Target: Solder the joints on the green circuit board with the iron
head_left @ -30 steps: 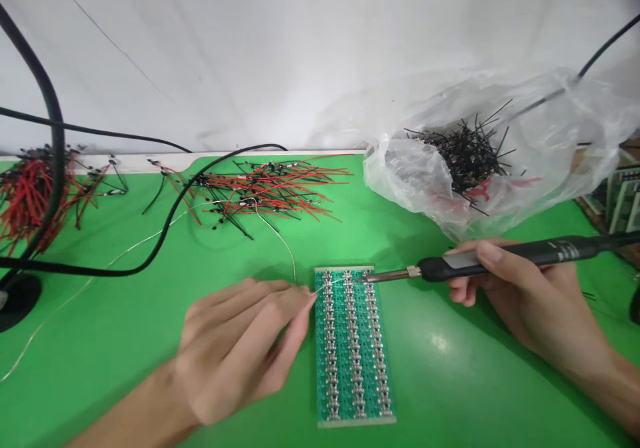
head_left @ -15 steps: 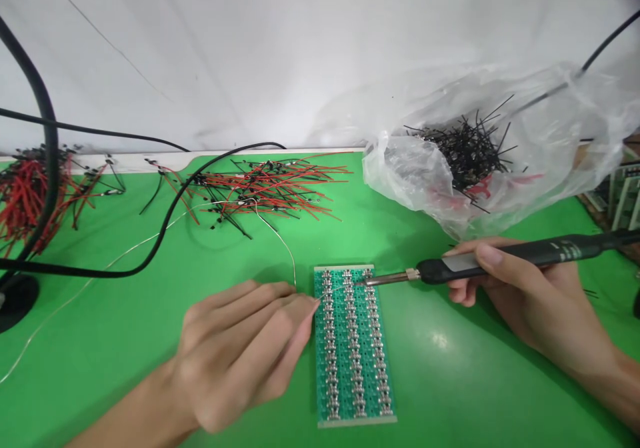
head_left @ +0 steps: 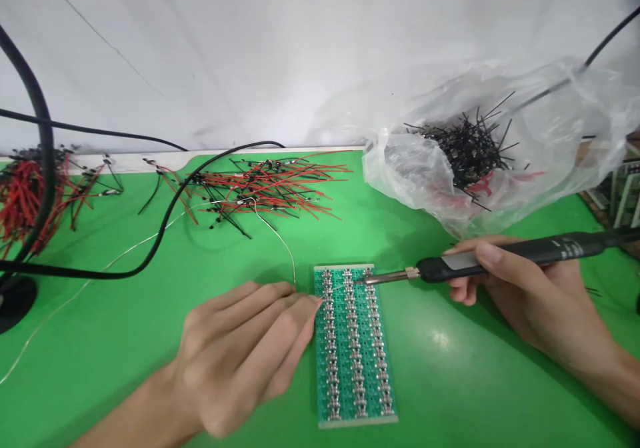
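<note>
A green circuit board (head_left: 343, 348) with three columns of shiny solder points lies on the green mat. My left hand (head_left: 250, 351), at the board's left edge, pinches a thin solder wire (head_left: 286, 245), whose end reaches over the board's upper part. My right hand (head_left: 520, 288) is closed around a black and grey soldering iron (head_left: 455, 267), to the right of the board. The iron's tip is at the board's upper part, close to the end of the solder wire; whether they touch is too small to tell.
Red and black wires (head_left: 270, 185) lie behind the board, with another pile (head_left: 23, 195) at the far left. A clear plastic bag (head_left: 410, 168) holds black wire pieces at the back right. A black cable (head_left: 165, 225) arches across the left side.
My left fingertips have moved very slightly right over the board's edge. The soldering iron has hardly moved.
</note>
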`<state>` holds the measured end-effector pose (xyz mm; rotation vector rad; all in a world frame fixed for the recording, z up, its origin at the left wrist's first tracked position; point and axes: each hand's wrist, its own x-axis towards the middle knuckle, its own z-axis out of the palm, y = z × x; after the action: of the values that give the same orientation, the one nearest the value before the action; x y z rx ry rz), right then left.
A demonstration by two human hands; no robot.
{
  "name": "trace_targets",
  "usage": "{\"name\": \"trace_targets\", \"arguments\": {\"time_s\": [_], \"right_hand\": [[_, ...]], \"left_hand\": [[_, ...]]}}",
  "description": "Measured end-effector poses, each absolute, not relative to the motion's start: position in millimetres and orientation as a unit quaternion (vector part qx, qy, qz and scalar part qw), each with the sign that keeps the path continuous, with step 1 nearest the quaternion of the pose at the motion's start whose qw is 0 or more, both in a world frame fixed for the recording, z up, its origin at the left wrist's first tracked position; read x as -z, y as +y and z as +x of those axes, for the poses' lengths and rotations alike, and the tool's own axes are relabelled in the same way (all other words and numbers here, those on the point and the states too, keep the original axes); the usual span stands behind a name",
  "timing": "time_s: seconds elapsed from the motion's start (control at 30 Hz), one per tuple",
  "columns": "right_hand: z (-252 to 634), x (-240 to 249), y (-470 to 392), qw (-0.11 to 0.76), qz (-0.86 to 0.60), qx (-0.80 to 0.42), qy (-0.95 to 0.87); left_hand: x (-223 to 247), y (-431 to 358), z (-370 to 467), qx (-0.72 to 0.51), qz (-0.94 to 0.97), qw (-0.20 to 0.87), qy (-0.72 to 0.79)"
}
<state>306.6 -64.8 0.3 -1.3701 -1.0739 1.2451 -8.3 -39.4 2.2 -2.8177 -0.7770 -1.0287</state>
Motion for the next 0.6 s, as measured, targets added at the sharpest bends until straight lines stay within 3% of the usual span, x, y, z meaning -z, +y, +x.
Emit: {"name": "trace_targets", "arguments": {"time_s": [0.6], "right_hand": [[303.9, -0.4, -66.6, 0.477, -0.595, -0.492, -0.419]], "left_hand": [[-0.9, -39.7, -10.2, 0.319, -0.923, 0.035, -0.212]]}}
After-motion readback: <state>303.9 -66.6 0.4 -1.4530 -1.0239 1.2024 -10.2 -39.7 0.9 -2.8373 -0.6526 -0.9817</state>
